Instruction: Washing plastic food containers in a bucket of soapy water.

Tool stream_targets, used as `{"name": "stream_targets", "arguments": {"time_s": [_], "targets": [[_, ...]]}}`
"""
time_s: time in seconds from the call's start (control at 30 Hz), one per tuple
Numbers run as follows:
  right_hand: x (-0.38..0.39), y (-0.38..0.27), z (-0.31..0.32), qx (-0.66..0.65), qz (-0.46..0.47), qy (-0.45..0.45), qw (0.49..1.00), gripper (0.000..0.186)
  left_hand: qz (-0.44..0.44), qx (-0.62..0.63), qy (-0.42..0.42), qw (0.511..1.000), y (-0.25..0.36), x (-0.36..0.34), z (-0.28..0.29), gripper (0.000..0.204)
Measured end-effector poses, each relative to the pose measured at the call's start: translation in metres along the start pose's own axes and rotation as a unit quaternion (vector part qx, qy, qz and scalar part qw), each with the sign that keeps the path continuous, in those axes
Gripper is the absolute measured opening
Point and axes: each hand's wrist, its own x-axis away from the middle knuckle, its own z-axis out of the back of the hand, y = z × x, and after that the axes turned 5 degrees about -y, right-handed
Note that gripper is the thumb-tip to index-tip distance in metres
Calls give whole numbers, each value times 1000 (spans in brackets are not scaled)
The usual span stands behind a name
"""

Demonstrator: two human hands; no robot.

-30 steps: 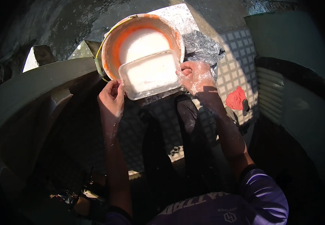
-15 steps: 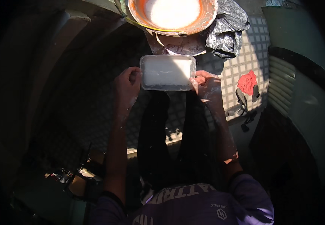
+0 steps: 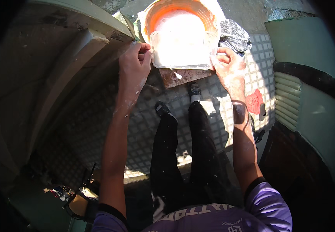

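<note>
A clear rectangular plastic container (image 3: 181, 55) with white contents sits at the near side of a round bucket, overlapping its rim. My left hand (image 3: 133, 67) grips the container's left side between bent fingers and thumb, and my right hand (image 3: 227, 69), dusted with white, grips the right side. The bucket (image 3: 210, 19) has an orange inner wall and bright white contents, washed out by sunlight. A stained board (image 3: 181, 79) shows beneath it, and a crumpled dark, shiny plastic bag (image 3: 233, 33) lies at its right.
My feet stand on a tiled floor (image 3: 90, 116). A red cloth (image 3: 254, 100) and dark sandals (image 3: 263, 112) lie right. A curved ledge (image 3: 67, 69) runs along the left, a pale green ribbed structure (image 3: 291, 100) along the right. A chair (image 3: 78, 203) stands lower left.
Half a second ago the container was below the bucket, nearer my body; both hands have since raised it back onto the bucket's near side, roughly as a second ago. The view has shifted.
</note>
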Motion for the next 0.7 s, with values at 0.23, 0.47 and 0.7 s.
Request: {"name": "stream_targets", "arguments": {"time_s": [0.23,0.47,0.7], "targets": [[-90,12,-1,-68,170,89,979,14,-206,24,100,973,-20,-89,-42,9],[-134,27,-11,85,215,78,970,18,-116,-60,95,987,-39,-127,-60,15],[-150,56,-31,141,215,40,966,15,3,-94,93,991,-56,-149,-71,14]]}}
